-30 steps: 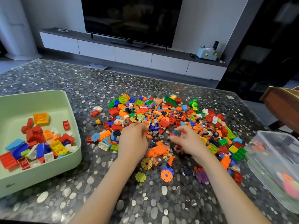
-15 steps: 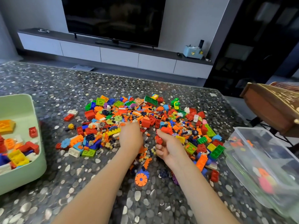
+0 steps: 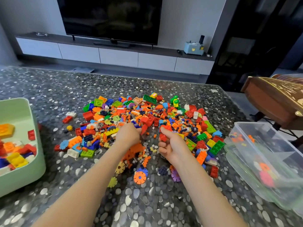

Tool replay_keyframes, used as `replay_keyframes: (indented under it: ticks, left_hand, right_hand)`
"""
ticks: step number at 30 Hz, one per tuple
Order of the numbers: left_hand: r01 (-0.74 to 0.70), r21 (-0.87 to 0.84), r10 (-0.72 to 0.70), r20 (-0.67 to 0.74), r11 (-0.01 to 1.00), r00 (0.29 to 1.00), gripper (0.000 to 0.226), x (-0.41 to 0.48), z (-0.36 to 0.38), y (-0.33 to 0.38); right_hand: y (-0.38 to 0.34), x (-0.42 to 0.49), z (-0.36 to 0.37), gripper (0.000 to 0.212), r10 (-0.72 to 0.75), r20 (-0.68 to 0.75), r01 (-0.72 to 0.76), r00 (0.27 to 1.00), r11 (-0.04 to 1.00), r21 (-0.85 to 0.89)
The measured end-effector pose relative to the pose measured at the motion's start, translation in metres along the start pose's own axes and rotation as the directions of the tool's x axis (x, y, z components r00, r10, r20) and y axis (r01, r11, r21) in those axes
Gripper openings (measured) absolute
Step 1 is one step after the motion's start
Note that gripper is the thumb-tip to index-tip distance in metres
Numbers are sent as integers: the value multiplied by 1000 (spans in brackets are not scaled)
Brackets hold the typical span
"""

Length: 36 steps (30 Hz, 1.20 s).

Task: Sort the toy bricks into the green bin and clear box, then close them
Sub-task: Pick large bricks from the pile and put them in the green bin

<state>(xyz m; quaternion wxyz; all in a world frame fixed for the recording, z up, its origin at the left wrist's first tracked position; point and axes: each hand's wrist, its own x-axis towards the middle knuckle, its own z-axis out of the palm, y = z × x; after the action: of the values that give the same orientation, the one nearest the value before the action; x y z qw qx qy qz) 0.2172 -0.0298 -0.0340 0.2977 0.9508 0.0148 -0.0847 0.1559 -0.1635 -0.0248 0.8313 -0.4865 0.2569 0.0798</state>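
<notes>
Gripping red bricks [image 3: 163, 137] is right hand [image 3: 174, 148]; left hand [image 3: 127, 136] (in one pile [image 3: 188, 123]), grip unclear.

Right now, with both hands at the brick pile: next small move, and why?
Probably lift the right hand and carry the red plastic bricks it grips across to the pale green plastic bin. That bin already holds chunky red, yellow and blue bricks, whereas the clear plastic box shows small orange bits and flower discs. Both stand open.
</notes>
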Motion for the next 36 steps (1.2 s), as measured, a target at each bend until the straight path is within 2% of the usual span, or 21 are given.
replay_keyframes:
  ticks: [4, 7, 8, 10, 13, 16, 19, 22, 24, 26, 28, 31, 34, 35, 36]
  left_hand:
    - [137, -348, -112, 91, 927, 989, 27, -16, -14, -13]
    - [291, -644, -200, 212, 707, 957, 24, -28, -22, -17]
    - [294, -692, -201, 215, 660, 956, 21, -33, -26, -19]
    - [234, -734, -181, 153, 637, 972, 15, -41, -35, -21]
    - [85, -704, -137, -18, 705, 990, 16, -57, -52, -31]
    - [-53, -573, -102, -235, 818, 967, 6, -71, -77, -54]
    - [-157, -448, -66, -444, 880, 894, 9, -91, -109, -87]
    - [-81, -284, -112, -602, 955, 791, 9, -115, -140, -133]
    - [14, -228, -159, -632, 974, 759, 10, -121, -153, -166]
    - [102, -213, -212, -601, 972, 770, 28, -122, -158, -186]
    - [125, -220, -235, -599, 967, 765, 34, -124, -158, -194]
    - [42, -239, -192, -654, 970, 731, 30, -119, -151, -194]
    - [-15, -232, -161, -719, 973, 676, 27, -120, -143, -175]
    - [-38, -202, -131, -755, 979, 643, 26, -121, -140, -168]
    - [-69, -176, -96, -780, 982, 618, 24, -125, -135, -158]
  right_hand:
    - [4, -4, 5, 10, 59, 22, -60, 998, 997, 55]
    - [7, -6, 10, 9, 89, 30, -92, 996, 990, 108]
    - [8, -7, 13, 9, 96, 30, -99, 995, 987, 123]
    - [10, -11, 21, 10, 99, 46, -104, 994, 986, 133]
    - [13, -18, 40, 11, 102, 111, -116, 989, 986, 123]
    - [16, -32, 67, 10, 85, 196, -97, 977, 994, 50]
    - [27, -48, 105, 5, 27, 346, 20, 938, 991, -131]
    - [53, -61, 156, 10, -30, 434, 187, 900, 928, -324]
    - [73, -68, 192, 17, -65, 480, 259, 875, 901, -349]
    - [91, -73, 220, 16, -76, 523, 311, 849, 872, -378]
    - [106, -72, 240, 30, -76, 524, 337, 848, 842, -422]
    - [112, -71, 243, 46, -105, 495, 389, 863, 763, -517]
    - [98, -75, 217, 41, -189, 437, 401, 880, 787, -469]
    - [91, -76, 201, 39, -256, 405, 444, 878, 750, -490]
    - [85, -75, 180, 40, -339, 373, 501, 863, 663, -556]
